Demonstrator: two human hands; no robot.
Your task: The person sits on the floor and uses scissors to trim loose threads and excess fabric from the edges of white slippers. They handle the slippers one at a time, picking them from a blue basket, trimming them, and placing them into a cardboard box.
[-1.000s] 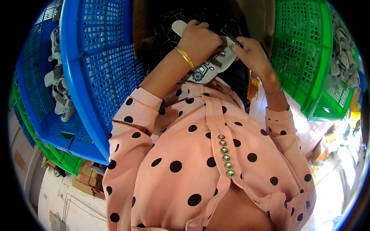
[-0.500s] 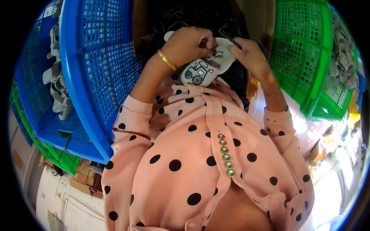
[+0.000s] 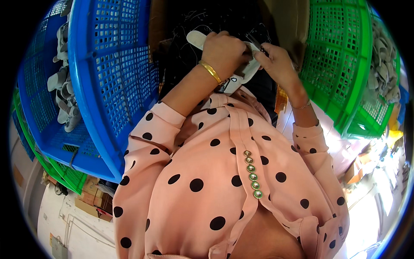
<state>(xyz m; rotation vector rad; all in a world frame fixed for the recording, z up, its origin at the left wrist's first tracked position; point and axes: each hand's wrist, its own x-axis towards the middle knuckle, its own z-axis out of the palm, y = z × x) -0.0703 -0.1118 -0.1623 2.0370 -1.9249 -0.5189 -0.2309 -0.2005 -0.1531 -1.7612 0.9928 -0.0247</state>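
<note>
A white fabric shoe upper (image 3: 248, 73) with cartoon prints lies over my lap, partly hidden by my left hand. My left hand (image 3: 225, 55), with a gold bangle at the wrist, is closed over its middle. A rounded white tab (image 3: 196, 39) sticks out on the far side of the knuckles. In my right hand (image 3: 279, 64) is a small pair of scissors (image 3: 257, 44), dark-handled, blades pointing up and left. The right thumb lies by the upper's right edge; whether it also pinches the fabric I cannot make out.
A tall blue plastic crate (image 3: 114, 82) stands close on my left, with pale shoe pieces (image 3: 67, 97) beyond its wall. On my right is a green crate (image 3: 334, 64), near a heap of similar pieces (image 3: 384, 64). Loose thread ends (image 3: 207, 17) lie on the dark cloth ahead.
My left hand has shifted right and slightly down over the upper, covering most of the prints. More of the white tab shows now. The right hand with the scissors has barely moved.
</note>
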